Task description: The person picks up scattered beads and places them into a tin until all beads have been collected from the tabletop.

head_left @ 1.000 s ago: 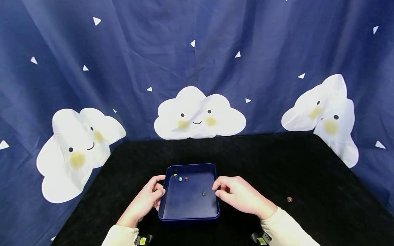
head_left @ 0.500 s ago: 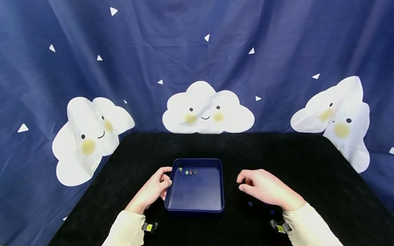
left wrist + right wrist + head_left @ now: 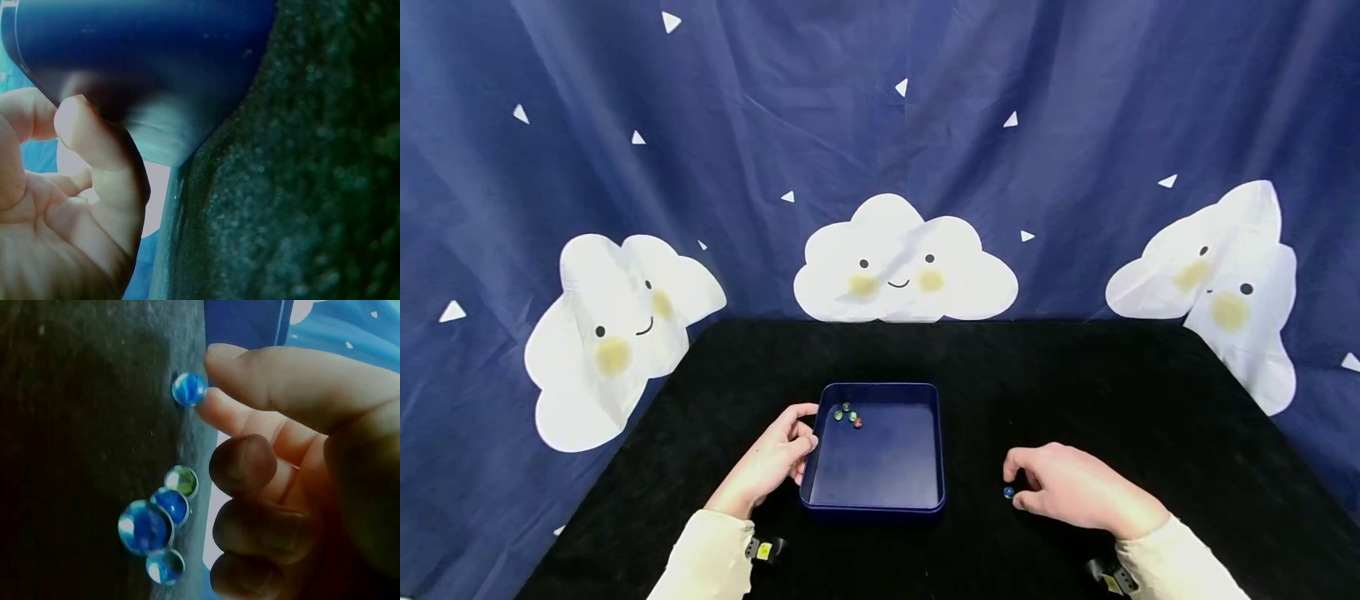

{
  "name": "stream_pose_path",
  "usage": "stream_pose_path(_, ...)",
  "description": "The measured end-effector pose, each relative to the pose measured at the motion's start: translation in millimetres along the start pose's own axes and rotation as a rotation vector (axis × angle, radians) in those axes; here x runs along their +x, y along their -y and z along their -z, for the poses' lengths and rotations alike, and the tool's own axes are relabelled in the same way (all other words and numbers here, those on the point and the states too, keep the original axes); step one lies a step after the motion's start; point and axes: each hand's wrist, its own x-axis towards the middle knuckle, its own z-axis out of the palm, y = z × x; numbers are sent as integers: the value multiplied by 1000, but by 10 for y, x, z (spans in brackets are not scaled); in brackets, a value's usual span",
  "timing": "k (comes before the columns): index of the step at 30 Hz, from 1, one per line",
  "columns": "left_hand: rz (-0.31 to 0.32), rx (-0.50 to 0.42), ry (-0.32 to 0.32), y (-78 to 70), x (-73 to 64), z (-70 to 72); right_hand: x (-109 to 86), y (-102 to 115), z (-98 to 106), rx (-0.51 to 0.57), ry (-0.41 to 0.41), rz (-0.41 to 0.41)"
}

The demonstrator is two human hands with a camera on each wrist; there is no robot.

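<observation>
My left hand (image 3: 769, 460) grips the left wall of a square dark blue tray (image 3: 942, 454), its thumb pressed against the wall in the left wrist view. Several small glass marbles (image 3: 852, 416), green and reddish ones among them, lie near the tray's far left corner. To the right of the tray, my right hand (image 3: 1075, 486) is low over the black cloth, thumb and forefinger apart around a blue marble (image 3: 189, 389). That marble is right at the fingertips, not pinched between them. The other fingers of this hand are curled.
In the right wrist view, several more marbles (image 3: 147, 528), blue and one greenish, lie on the cloth below the hand. A black cloth (image 3: 1037, 367) covers the table. Behind it hangs a blue curtain (image 3: 827, 100) with white smiling clouds.
My right hand has moved away from the tray's right side, rightward and down to the blue marble. Marbles in the tray have rolled together toward its far left. My left hand stays on the tray.
</observation>
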Motion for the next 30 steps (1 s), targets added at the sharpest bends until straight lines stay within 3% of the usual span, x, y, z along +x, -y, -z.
stream_pose_path(2, -5, 4, -8, 95, 35, -3, -8, 30, -30, -7, 16, -4)
stream_pose_path(9, -8, -1, -5, 109, 42, -10, 21, 82, -74, -72, 23, -3)
stream_pose_path(14, -11, -1, -15, 95, 38, 1, 80, 119, -41, -125, -79, 51)
stream_pose_path(24, -8, -17, 6, 83, 56, 31, 264, 370, -6, -122, -300, 107)
stream_pose_path(30, 0, -22, 6, 64, 42, 11, 389, 545, -32, -137, -355, 148)
